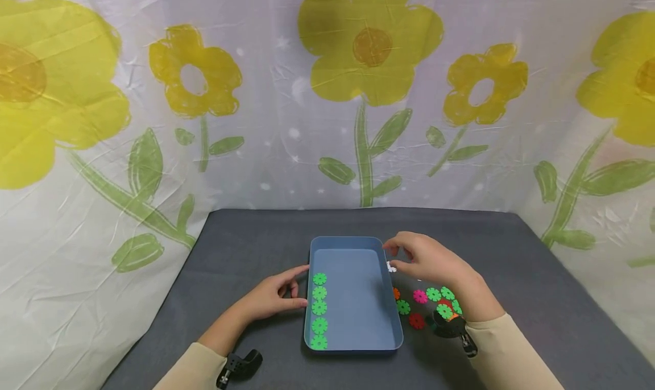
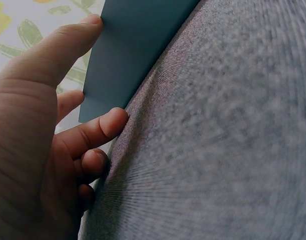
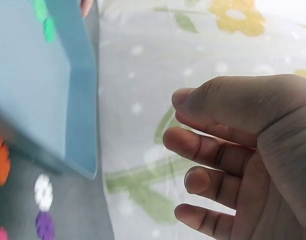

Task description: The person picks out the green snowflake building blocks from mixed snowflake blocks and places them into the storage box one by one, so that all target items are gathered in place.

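Grip loose and empty on both, left hand [image 1: 278, 292] touches, right hand [image 1: 428, 257] flanks forward-pointing oblong tray [image 1: 356, 299].

A grey cloth-covered table [image 1: 261, 233] is carrying a blue tray [image 1: 355, 299], and beside its right side colourful flower-shaped pieces [image 1: 420, 296] are lying.

I'm seeing smooth plastic on the tray [image 1: 358, 299] over my feed, mostly matt with a faint sheen at the rim. The green snowflake discs [image 1: 319, 307] look like plastic too, pretty matt. My surface [image 1: 266, 236] has a dark grey cloth [image 2: 228, 125] on it, rough and kinda ribbed up close. Flower-print backdrop [image 1: 276, 151] is a thin, creased sheet, slightly shiny, can't tell if fabric or plastic. Sleeves [image 1: 512, 353] are matt cloth; wrist mounts [image 1: 247, 365] look like black plastic.
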{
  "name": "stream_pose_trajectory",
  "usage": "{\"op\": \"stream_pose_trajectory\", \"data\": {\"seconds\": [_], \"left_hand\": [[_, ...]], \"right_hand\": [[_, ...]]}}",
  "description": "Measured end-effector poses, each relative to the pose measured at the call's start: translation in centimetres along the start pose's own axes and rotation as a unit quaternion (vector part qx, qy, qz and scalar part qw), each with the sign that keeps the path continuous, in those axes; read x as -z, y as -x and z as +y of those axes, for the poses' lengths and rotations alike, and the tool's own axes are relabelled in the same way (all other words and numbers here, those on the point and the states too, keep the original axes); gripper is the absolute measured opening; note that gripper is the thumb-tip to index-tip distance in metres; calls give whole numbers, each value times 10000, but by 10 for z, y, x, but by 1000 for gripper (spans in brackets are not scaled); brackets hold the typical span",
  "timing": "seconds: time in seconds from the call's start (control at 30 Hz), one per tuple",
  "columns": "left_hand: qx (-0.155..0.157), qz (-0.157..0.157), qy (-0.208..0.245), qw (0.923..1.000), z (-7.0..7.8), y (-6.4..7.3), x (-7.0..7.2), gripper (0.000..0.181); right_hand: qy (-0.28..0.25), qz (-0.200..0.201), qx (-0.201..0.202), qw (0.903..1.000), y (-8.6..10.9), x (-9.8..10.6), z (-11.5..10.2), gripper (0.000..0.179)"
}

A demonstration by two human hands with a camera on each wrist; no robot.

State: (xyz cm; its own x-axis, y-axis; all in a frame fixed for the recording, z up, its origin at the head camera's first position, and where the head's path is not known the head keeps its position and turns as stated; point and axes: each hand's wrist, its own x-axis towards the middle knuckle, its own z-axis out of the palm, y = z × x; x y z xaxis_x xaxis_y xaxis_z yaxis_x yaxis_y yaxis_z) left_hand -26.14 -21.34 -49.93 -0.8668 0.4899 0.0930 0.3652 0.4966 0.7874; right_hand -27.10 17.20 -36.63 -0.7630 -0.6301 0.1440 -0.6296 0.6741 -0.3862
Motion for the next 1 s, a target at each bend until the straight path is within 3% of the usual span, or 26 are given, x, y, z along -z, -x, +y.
{"op": "stream_pose_trajectory", "data": {"seconds": [0.2, 0.37, 0.5, 0.67, 0.77, 1.0], "left_hand": [[16, 58, -14, 10000, -1, 0, -3, 74], [42, 53, -52, 10000, 3, 0, -2, 73], [55, 29, 42, 10000, 3, 0, -1, 74], [-15, 19, 166, 9999, 2, 0, -1, 75], [-39, -4, 125, 9999, 1, 0, -1, 75], [-26, -41, 11, 10000, 2, 0, 0, 76]], "right_hand": [[-2, -138, -308, 9994, 21, -6, 19, 25], [-99, -269, -301, 9991, 34, -19, 32, 25], [-245, -380, -299, 9985, 41, -31, 38, 26], [-451, -556, -593, 9957, 45, -49, 42, 27], [-312, -595, -709, 9952, 45, -59, 43, 27], [246, -464, -505, 9973, 43, -72, 45, 21]]}}
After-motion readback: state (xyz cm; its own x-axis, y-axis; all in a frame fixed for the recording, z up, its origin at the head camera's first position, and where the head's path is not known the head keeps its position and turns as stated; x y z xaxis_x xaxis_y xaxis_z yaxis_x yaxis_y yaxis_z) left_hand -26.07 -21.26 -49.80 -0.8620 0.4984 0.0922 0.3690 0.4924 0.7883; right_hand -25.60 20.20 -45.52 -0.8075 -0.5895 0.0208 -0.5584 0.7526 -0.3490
